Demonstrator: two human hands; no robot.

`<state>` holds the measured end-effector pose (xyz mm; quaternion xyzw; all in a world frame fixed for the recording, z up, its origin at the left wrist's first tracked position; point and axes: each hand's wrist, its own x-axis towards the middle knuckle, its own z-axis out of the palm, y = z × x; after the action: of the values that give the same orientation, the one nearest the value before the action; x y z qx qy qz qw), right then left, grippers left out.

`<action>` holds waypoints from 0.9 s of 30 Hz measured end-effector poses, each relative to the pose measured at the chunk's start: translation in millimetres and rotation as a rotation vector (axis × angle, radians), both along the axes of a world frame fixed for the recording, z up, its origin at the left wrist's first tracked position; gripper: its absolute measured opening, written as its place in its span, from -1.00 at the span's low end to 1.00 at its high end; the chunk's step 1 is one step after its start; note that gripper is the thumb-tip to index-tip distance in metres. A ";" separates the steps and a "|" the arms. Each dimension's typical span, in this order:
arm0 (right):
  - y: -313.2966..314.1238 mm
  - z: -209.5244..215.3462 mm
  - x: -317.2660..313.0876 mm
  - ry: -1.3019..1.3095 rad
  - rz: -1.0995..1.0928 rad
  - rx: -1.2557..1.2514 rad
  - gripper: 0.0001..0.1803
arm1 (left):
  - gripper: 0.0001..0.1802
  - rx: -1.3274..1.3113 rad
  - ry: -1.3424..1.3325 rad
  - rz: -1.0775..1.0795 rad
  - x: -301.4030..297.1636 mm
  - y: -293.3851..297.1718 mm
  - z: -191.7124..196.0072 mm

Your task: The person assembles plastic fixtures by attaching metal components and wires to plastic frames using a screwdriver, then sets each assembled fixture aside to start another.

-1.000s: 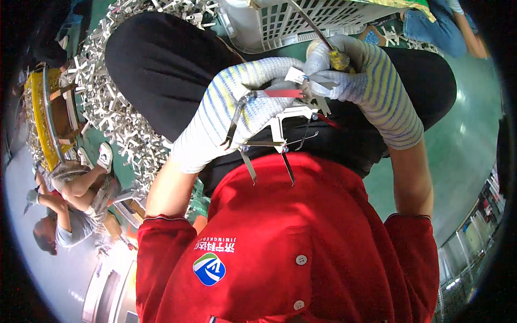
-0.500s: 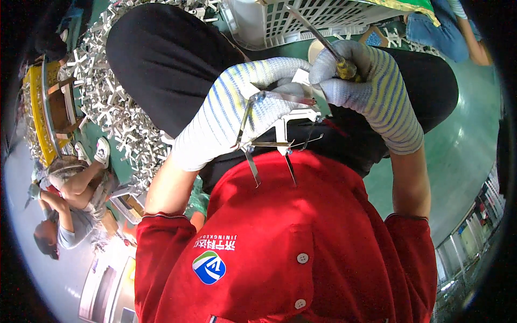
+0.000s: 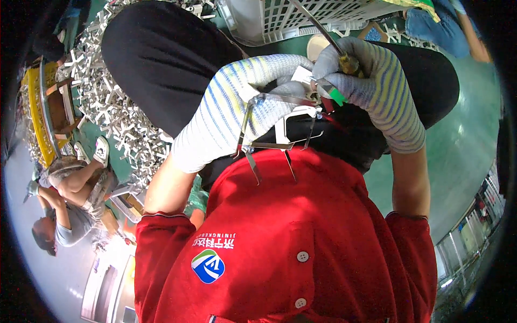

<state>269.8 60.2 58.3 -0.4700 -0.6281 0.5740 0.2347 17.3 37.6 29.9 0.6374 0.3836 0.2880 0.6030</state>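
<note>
In my gloved left hand [image 3: 245, 97] is a white star-shaped plastic part [image 3: 283, 128] with several thin bent metal strips [image 3: 269, 145] on its arms. The fingers are closed round it, hiding its middle. My gloved right hand [image 3: 371, 86] grips a screwdriver [image 3: 350, 64] by its yellowish handle, the shaft pointing up and away. Between its thumb and fingers is also a small metal strip [image 3: 326, 86], with bright green on its lower end. This strip lies beside the white arm end held by the left fingertips; whether they touch I cannot tell.
A large pile of white star-shaped parts [image 3: 121, 113] covers the floor at left. Ahead stands a white slotted crate [image 3: 301, 21]. A yellow crate [image 3: 36, 116] and a seated person [image 3: 72, 215] are at far left; another person's arm [image 3: 474, 40] shows at far right.
My right hand has turned slightly, tilting the screwdriver and the small strip, whose green end now shows. The left hand has shifted only a little, the white part still in it.
</note>
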 end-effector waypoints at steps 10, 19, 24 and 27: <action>4.2 1.7 0.1 -0.134 0.060 0.156 -0.69 | -0.48 0.419 0.126 -0.022 4.6 1.8 -11.4; -2.8 -19.5 -1.5 -0.161 -0.025 0.325 -0.61 | -0.65 0.172 0.118 0.077 14.0 -7.4 -0.6; -5.5 -5.8 -12.5 -0.289 -0.009 0.280 -0.56 | -0.67 0.437 0.254 0.128 9.4 -9.0 -9.1; -4.6 -9.4 -10.7 -0.302 -0.024 0.246 -0.51 | -0.69 0.413 0.249 0.103 10.4 -7.2 -8.5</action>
<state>259.1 55.6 48.9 -0.5261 -0.7160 0.4129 0.2003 27.7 30.4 21.3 0.7572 0.4199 0.3099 0.3928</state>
